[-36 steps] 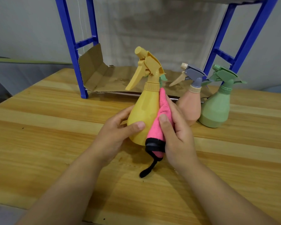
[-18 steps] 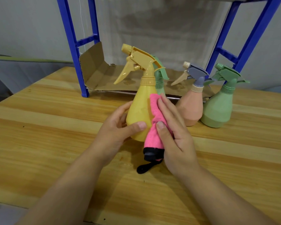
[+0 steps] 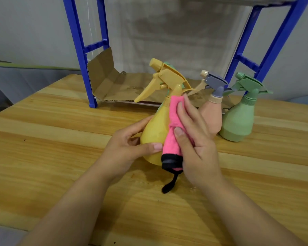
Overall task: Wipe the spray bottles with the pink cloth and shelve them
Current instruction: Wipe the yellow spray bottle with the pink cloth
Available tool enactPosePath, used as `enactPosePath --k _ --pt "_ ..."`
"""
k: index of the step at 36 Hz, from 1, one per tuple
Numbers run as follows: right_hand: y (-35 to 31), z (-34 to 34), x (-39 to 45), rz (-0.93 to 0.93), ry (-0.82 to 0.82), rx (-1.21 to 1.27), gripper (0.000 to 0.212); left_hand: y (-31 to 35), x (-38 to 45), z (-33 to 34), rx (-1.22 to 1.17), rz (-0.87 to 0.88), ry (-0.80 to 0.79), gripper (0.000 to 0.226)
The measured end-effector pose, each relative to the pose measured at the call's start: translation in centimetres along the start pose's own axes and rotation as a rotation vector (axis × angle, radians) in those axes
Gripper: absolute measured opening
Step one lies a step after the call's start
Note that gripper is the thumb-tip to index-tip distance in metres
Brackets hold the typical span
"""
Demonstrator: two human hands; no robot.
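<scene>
Your left hand (image 3: pixel 130 150) grips the yellow spray bottle (image 3: pixel 156 132), tilted over the table; your right hand (image 3: pixel 194 139) presses the pink cloth (image 3: pixel 172 128) along its side; wipe neck to base, turning it; beyond your right hand wait the peach bottle (image 3: pixel 212 118) and green bottle (image 3: pixel 240 119).
</scene>
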State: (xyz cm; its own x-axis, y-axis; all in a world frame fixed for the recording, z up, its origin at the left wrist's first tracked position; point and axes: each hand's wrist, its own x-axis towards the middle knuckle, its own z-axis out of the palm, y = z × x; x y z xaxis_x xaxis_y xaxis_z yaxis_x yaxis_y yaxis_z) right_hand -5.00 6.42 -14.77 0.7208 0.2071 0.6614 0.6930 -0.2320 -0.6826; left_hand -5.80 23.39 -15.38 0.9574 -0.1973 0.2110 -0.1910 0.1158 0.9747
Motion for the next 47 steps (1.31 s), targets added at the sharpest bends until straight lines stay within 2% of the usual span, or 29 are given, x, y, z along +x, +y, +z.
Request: enactPosePath --k 3,6,12,15,19,23,27,30,35,40,45,47 --pt "0.1 -0.3 -0.4 -0.002 -0.049 -0.02 0.044 0.1 -0.1 -0.2 -0.06 -0.016 0.004 0.072" --pt "0.3 -0.5 -0.9 0.043 -0.05 -0.004 0.043 0.1 -0.2 -0.1 -0.055 -0.038 0.042 0.068" --pt "0.6 -0.4 -0.7 0.246 -0.004 0.274 0.045 0.1 -0.2 0.2 -0.075 -0.056 0.044 0.061" --pt "0.4 -0.2 -0.7 0.256 0.011 0.288 0.045 0.2 -0.3 0.5 -0.043 -0.059 0.014 0.069" --pt "0.4 0.0 -1.0 0.182 0.016 0.203 0.043 0.2 -0.2 0.7 0.095 -0.055 0.032 0.085" --pt "0.4 -0.4 -0.9 0.121 -0.01 0.161 0.042 0.3 -0.3 0.4 0.034 -0.03 0.026 0.078" --pt "0.4 -0.8 -0.7 0.213 -0.022 0.257 0.043 0.1 -0.5 0.2 -0.063 -0.064 0.015 0.064" --pt "0.3 -0.6 -0.6 0.252 -0.009 0.257 0.044 0.2 -0.4 0.5 -0.037 -0.081 0.005 0.057" --pt "0.2 -0.2 -0.9 0.143 -0.02 0.166 0.042 0.2 -0.1 0.9 0.092 -0.05 0.049 0.09" --pt "0.0 -0.7 -0.4 0.268 -0.017 0.401 0.041 0.7 -0.5 0.5 -0.058 -0.015 0.032 0.073" --pt "0.0 -0.3 -1.0 0.24 -0.01 0.312 0.041 0.5 -0.6 0.8 -0.047 -0.047 0.075 0.052" --pt "0.3 -0.2 -1.2 0.227 0.004 0.271 0.043 0.7 -0.6 0.9 0.012 -0.045 0.074 0.05"
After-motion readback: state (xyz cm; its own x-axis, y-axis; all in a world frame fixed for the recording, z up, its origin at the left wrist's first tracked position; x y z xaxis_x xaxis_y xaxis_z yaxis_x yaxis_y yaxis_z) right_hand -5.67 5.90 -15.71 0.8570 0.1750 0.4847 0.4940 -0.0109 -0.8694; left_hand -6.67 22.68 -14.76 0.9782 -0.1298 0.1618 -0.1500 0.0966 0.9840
